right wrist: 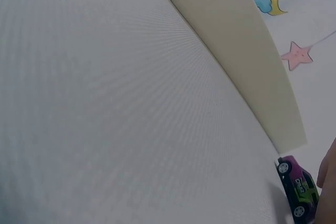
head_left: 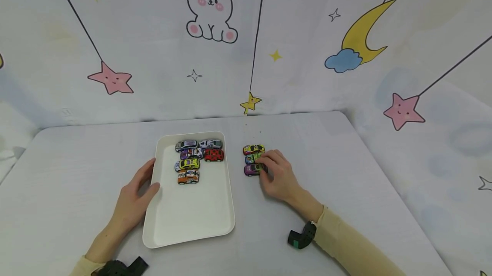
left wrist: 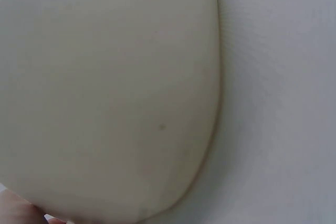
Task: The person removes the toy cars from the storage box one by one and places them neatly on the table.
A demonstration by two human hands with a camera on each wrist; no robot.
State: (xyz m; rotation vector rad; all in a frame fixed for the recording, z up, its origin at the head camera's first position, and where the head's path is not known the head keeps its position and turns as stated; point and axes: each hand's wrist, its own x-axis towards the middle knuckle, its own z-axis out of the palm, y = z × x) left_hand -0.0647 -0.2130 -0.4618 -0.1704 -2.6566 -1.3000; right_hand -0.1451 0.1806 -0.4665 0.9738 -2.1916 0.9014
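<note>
Resting: seemingly nine cars [head_left: 187,164] (one tray [head_left: 192,214]).

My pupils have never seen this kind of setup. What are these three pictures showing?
There is no machine here, only a person's bare left hand and right hand. The wide picture comes from a camera worn on the head; the other two come from wrist cameras, one per arm. On the table sits a white tray holding six toy cars. To its right stand a yellow car, a green car and a purple car. The left hand holds the tray's left edge; the right pinches the purple car.
</note>
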